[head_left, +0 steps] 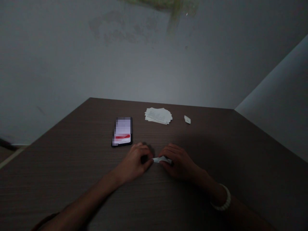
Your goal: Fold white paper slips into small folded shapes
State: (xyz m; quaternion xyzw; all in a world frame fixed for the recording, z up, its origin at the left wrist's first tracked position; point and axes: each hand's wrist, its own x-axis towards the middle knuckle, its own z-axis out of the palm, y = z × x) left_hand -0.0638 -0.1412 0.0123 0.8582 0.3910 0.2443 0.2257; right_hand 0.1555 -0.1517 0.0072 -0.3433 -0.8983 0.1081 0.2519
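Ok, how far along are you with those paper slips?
Done: one small folded white paper lies by itself on the table. In hand: a white paper piece pinched between the left hand and right hand. Left: the loose stack of paper slips beyond them, a good pile.

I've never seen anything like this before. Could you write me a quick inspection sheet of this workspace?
Surface: dark wood-grain table.
Job's things: white paper strip between the hands; paper stack and small paper piece farther off.
Clutter: smartphone, its screen blurred.
Hands: left hand and right hand both pinch the strip; white bracelet on right wrist.
Cables: nothing seen.
Surroundings: grey wall, stained higher up.
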